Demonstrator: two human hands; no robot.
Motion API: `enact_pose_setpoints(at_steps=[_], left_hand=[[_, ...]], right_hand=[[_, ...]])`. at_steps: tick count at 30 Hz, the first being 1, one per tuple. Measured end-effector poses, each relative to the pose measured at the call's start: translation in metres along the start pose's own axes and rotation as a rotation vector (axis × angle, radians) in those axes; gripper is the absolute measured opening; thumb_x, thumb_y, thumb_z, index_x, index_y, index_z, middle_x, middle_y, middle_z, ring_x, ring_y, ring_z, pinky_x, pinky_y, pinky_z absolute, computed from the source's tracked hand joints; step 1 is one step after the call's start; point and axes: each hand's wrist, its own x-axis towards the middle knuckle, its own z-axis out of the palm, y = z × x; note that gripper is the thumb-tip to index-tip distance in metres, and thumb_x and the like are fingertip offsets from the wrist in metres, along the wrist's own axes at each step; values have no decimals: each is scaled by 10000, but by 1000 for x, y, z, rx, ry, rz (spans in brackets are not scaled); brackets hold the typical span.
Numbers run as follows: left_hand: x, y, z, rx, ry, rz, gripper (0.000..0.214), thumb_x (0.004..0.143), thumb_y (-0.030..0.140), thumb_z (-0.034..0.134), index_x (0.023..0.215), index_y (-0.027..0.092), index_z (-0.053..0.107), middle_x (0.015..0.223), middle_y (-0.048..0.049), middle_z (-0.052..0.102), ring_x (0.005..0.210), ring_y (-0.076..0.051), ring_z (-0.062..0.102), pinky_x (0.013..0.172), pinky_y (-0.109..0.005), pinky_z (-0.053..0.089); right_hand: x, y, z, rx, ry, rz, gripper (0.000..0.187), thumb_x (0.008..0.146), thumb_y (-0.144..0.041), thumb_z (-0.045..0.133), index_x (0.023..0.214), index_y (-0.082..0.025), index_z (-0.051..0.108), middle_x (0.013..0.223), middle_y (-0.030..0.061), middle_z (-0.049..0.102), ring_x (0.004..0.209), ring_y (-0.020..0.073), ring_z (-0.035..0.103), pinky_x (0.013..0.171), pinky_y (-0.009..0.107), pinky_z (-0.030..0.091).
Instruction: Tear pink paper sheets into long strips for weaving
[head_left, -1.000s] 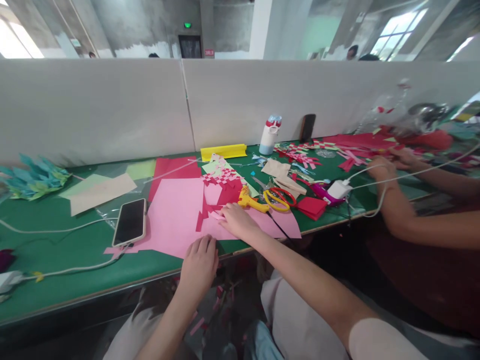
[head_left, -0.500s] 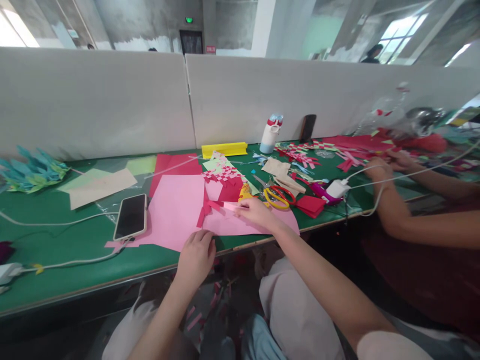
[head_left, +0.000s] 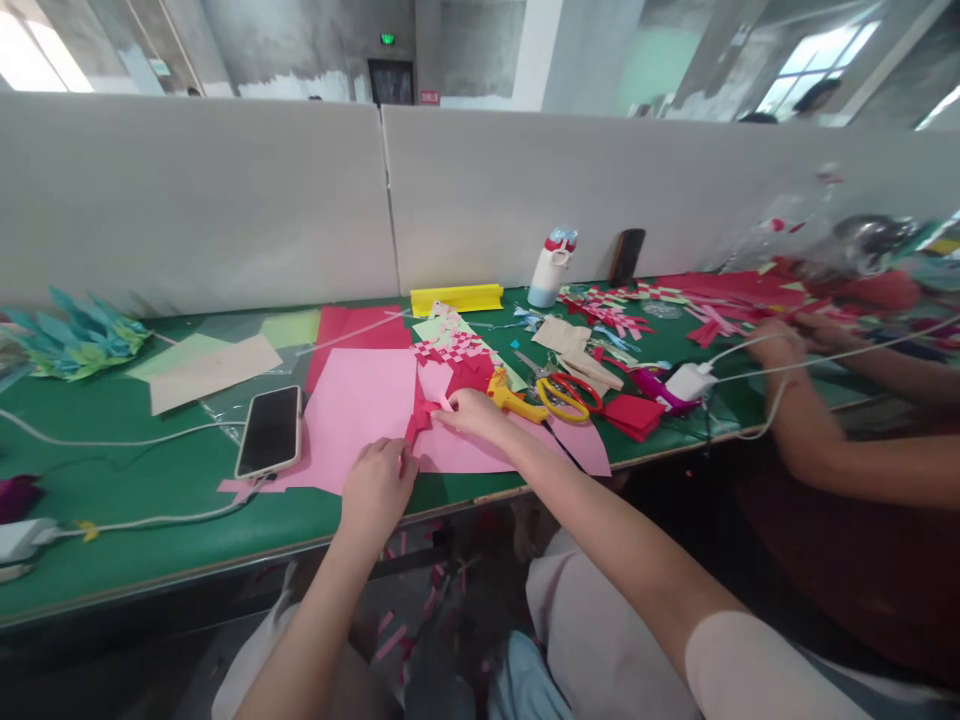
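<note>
One pink strip (head_left: 445,402), apparently pinched by the right hand (head_left: 474,413), should be light, creasable, best edge-held; left hand's (head_left: 379,480) grip unclear.

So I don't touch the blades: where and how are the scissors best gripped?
Scissors probably best by the handle loops, right hand coming from the near right: loops lie nearer the bench edge, blades point away and left, and the glue gun crowds their left.
</note>
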Motion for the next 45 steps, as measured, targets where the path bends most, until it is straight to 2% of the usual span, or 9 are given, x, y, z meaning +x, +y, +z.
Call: enact_pose_setpoints(at_steps=[4,8,10,17,23,30,36,41,45], left_hand=[[13,1,7,57,-30,71,232,861,185,448,957,154,656,908,-102,660,889,-246,572,798,-365,467],[20,7,19,115,-51,133,338,860,232,473,1168,148,583,1098,-147,602,1054,-298,490,838,-421,447],[20,8,24,139,-62,141,367,868,261,468,1207,151,555,1132,-160,581,1086,-314,464,832,-444,442],[17,7,32,182,-87,139,368,914,304,388,1211,157,549,1150,-155,579,1112,-314,445,842,-451,425],[17,8,31,189,-92,133,364,910,299,400,1208,158,553,1154,-157,576,1121,-322,444,838,-448,427],[18,8,31,184,-101,120,354,906,287,409,1211,179,552,1136,-157,581,1125,-321,447,832,-449,432],[19,9,31,185,-110,104,358,907,295,409,1216,182,553,1154,-154,583,1124,-318,455,841,-456,430],[20,10,30,180,-116,94,355,904,292,421,1202,166,566,1157,-154,589,1113,-322,470,837,-451,430],[19,10,32,176,-109,94,352,903,295,423,1200,169,565,1133,-154,597,1108,-318,473,834,-454,431]], right_hand=[[4,-4,0,7,-49,-15,299,738,-323,603,519,-169,471,482,-39,411,500,97,395,493,244,211],[7,-5,-2,37,-94,-8,286,736,-305,594,517,-162,480,469,-41,419,501,92,410,483,230,229],[9,-4,-3,60,-121,0,290,732,-303,595,509,-161,476,459,-42,419,488,88,407,473,226,234],[18,-3,-7,171,-188,39,267,717,-263,607,525,-165,450,440,-61,374,444,71,371,436,217,232],[15,-20,-19,273,-235,105,216,725,-246,620,578,-163,485,477,-64,375,442,67,370,421,209,255],[17,-33,-26,368,-250,208,255,733,-239,629,564,-171,451,470,-60,383,445,69,374,420,207,250],[28,-35,-19,472,-228,243,225,701,-164,640,567,-170,460,446,-59,426,446,70,404,431,199,284],[38,-34,-10,544,-217,230,279,722,-129,598,518,-179,413,386,-68,362,388,62,350,411,205,294],[44,-38,-15,562,-188,198,258,737,-144,597,545,-179,428,393,-77,347,387,57,337,407,195,299]])
